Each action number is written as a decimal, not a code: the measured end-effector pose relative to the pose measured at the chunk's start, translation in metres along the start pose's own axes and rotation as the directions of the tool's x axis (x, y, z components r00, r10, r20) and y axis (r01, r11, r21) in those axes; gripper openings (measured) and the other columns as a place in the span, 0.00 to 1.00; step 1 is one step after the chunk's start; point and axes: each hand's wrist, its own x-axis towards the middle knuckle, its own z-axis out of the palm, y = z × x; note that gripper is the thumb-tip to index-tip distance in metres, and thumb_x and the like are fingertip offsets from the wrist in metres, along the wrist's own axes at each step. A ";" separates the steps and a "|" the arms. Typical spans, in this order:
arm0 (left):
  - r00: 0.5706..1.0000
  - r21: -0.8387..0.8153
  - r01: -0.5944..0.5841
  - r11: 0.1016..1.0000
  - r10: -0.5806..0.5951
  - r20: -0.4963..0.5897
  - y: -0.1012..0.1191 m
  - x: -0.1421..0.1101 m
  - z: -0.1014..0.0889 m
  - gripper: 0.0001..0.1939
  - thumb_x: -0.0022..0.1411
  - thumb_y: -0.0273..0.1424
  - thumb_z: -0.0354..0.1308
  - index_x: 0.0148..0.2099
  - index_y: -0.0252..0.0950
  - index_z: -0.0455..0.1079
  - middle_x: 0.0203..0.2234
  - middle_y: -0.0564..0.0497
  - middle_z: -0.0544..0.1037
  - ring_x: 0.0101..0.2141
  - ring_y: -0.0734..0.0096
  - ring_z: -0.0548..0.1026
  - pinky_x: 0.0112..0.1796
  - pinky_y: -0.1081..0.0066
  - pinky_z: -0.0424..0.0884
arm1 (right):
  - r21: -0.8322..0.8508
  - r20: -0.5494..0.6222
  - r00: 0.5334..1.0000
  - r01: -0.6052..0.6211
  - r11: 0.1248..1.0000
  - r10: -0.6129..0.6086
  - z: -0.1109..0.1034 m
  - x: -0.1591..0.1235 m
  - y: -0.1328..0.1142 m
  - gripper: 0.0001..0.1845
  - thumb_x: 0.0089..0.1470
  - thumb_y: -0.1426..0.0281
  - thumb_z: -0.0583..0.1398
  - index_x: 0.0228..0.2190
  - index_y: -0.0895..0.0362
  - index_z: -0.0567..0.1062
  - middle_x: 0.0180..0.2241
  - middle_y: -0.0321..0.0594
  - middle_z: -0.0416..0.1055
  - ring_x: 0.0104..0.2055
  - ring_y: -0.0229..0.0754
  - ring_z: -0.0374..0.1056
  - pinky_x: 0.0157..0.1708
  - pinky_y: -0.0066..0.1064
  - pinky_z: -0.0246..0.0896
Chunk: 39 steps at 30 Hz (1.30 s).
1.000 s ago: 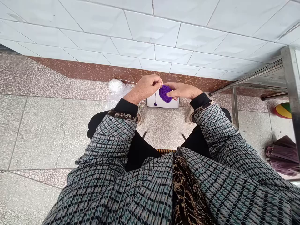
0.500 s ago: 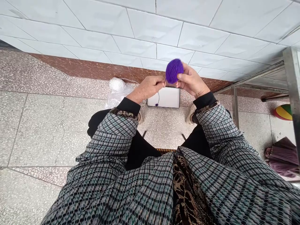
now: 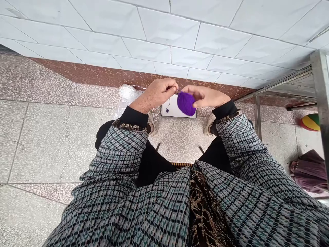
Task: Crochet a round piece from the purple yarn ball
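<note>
My right hand [image 3: 207, 96] is curled around a ball of purple yarn [image 3: 186, 103], slightly blurred, with the thumb on its near side. To its left, my left hand [image 3: 160, 92] is closed in a pinch on a yarn strand beside the ball; the exact hold is partly hidden by the fingers. A thin strand hangs under the left fingers to a small dark purple tuft [image 3: 167, 110]. That tuft shows over a shallow white box [image 3: 172, 107] on the floor, beneath both hands.
A white yarn ball [image 3: 128, 92] in clear plastic lies left of the box, with loose white cord [image 3: 155, 113]. A tiled wall [image 3: 144, 24] rises in front. On the right are a metal frame [image 3: 257, 113], a colourful ball [image 3: 311, 122] and a folded umbrella [image 3: 309, 171].
The purple yarn ball has swung down and slightly left as my right hand turned over it. My left hand has shifted a little left and up.
</note>
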 end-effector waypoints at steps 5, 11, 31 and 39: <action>0.999 -0.012 0.024 1.000 -0.023 0.040 0.002 0.000 0.003 0.09 0.69 0.28 0.57 0.36 0.37 0.76 0.28 0.52 0.76 0.37 0.65 0.76 0.46 0.64 0.74 | 0.064 -0.541 0.841 0.060 0.996 -0.016 -0.004 -0.003 -0.012 0.40 0.53 0.33 0.70 0.49 0.50 0.69 0.44 0.40 0.70 0.46 0.45 0.72 0.42 0.35 0.74; 0.985 -0.038 -0.054 0.998 0.059 0.165 0.013 -0.005 0.007 0.10 0.68 0.30 0.57 0.33 0.37 0.76 0.27 0.52 0.77 0.34 0.67 0.76 0.43 0.66 0.74 | 0.081 -0.741 0.665 -0.047 0.996 0.092 -0.008 0.012 0.001 0.34 0.58 0.39 0.66 0.47 0.48 0.61 0.42 0.39 0.65 0.38 0.44 0.67 0.38 0.36 0.73; 0.985 -0.057 -0.001 0.998 0.011 0.174 0.002 -0.002 0.011 0.10 0.66 0.31 0.57 0.30 0.38 0.73 0.24 0.53 0.73 0.31 0.68 0.73 0.41 0.66 0.72 | 0.201 -0.747 0.665 0.235 0.951 -0.006 -0.008 0.003 -0.008 0.33 0.51 0.45 0.73 0.46 0.47 0.64 0.40 0.36 0.66 0.36 0.40 0.65 0.44 0.35 0.75; 0.976 -0.056 -0.033 0.998 0.044 0.213 0.008 -0.004 0.011 0.10 0.64 0.31 0.58 0.31 0.38 0.76 0.26 0.52 0.77 0.31 0.68 0.75 0.40 0.67 0.73 | 0.017 -0.568 0.784 -0.294 0.956 0.251 -0.007 0.015 0.021 0.25 0.59 0.64 0.73 0.51 0.51 0.69 0.41 0.37 0.71 0.35 0.39 0.67 0.29 0.27 0.68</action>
